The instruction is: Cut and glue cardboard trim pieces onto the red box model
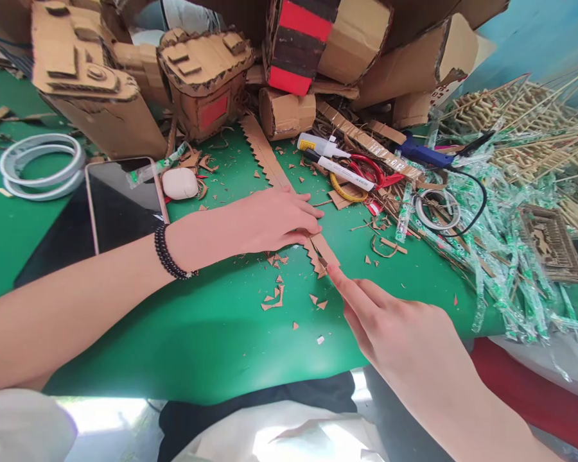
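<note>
The right hand [404, 346], nearest the near edge of the green table [212, 333], grasps nothing: its forefinger is stretched out with the tip touching the near end of a long cardboard strip [270, 160], the other fingers loosely curled. Just beyond, the left hand [270, 221], a bead bracelet [168, 251] at its wrist, lies flat with fingers spread, pressing the strip to the table. Keeping that palm firm seems wise, so the thin strip cannot slide while its end is nudged. The strip is brown, stiff, saw-toothed along one side, and runs toward the far edge; small triangular scraps [274, 298] lie beside it. Farther left lies a glossy phone [122, 202], and rough cardboard models [202, 80] crowd the far edge.
</note>
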A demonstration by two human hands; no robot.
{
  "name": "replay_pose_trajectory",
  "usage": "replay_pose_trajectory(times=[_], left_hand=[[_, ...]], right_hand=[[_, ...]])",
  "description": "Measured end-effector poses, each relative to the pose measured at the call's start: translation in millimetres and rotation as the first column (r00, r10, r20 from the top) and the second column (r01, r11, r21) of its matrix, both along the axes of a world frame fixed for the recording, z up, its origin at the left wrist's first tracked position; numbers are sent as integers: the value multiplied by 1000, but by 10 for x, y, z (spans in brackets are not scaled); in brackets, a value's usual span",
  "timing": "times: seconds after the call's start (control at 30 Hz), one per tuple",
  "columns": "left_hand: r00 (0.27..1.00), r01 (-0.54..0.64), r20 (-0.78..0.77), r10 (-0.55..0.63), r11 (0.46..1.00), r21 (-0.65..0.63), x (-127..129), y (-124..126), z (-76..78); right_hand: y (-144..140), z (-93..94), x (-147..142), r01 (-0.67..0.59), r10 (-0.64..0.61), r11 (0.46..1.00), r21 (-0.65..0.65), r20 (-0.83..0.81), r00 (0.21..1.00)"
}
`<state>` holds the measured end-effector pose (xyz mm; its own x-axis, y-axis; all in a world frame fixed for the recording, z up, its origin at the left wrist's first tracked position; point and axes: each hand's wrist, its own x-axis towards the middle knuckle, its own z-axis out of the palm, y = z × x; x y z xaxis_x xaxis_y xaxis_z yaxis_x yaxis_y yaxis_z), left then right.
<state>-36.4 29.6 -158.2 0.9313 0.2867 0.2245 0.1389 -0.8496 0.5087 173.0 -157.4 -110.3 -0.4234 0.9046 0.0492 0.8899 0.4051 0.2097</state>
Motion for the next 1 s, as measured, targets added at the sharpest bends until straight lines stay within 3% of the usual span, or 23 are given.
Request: replay_pose_trajectory(times=[0.07,0.37,0.6,0.77,1.0], left_hand=[[999,41,-35,-40,999,18,-3,0,21],[1000,21,-11,-21,1000,16,-4,19,-34],[1000,23,-12,-22,999,33,-10,15,-49],[1000,27,-12,-27,1000,6,-4,-3,3],[998,41,-40,-38,996,79,1,2,-5]], right_hand=[[-40,-14,4,24,-24,1000,11,-11,1000],[-163,-68,48,44,-45,999,24,20,999],[-225,-54,91,-7,7,999,46,1,1000],[-352,-22,153,6,-6,1000,-5,12,1000],[-277,85,317,-45,33,996,-71,-160,987]])
